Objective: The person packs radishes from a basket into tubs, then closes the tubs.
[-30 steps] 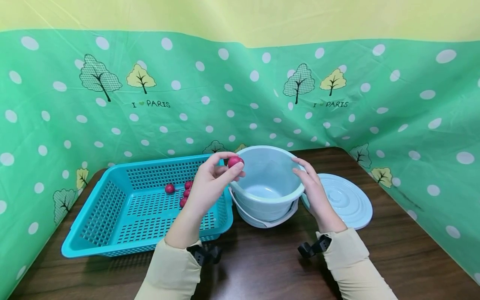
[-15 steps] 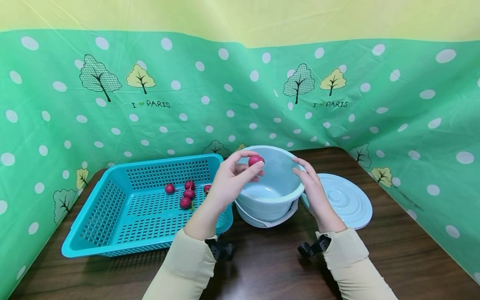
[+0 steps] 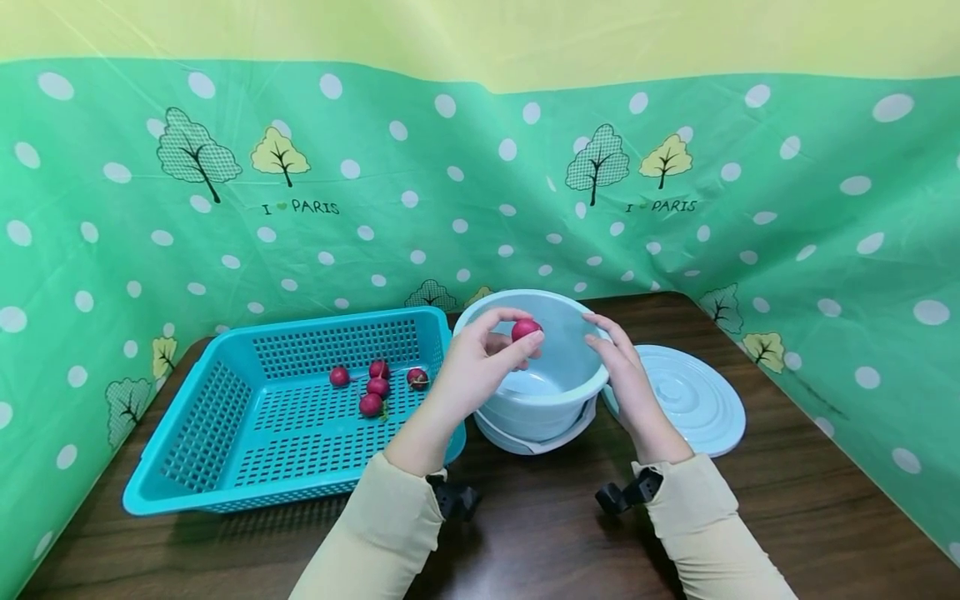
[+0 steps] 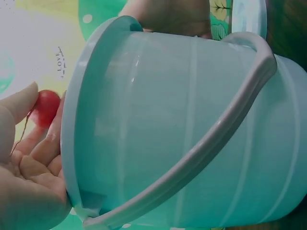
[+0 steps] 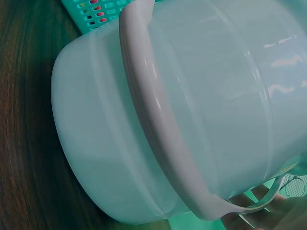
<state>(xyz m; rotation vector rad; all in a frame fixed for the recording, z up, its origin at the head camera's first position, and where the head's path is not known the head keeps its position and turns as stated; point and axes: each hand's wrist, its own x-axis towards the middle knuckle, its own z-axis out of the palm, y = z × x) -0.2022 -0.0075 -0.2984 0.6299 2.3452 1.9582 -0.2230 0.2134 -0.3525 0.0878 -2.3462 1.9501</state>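
Note:
In the head view my left hand point(image 3: 476, 362) pinches a small red radish point(image 3: 527, 330) between thumb and fingers, over the mouth of a pale blue bucket point(image 3: 540, 419). The left wrist view shows the radish's thin root trailing beside the thumb, just outside the rim from that angle. My right hand point(image 3: 633, 383) holds the bucket's right side, its fingertips hooked over the rim. The grey carrying handle point(image 5: 153, 110) hangs down across the bucket's near side. Inside, the visible part of the bucket's floor is bare.
A turquoise mesh basket point(image 3: 206, 417) stands left of the bucket, with several radishes point(image 3: 371, 405) lying in it. The round blue lid point(image 3: 686, 400) rests on the dark wooden table point(image 3: 540, 517) at right. A green dotted cloth point(image 3: 480, 200) hangs behind.
My left hand has carried the radish rightward from the bucket's left rim to over its opening, uncovering radishes in the basket. My right hand stays on the bucket.

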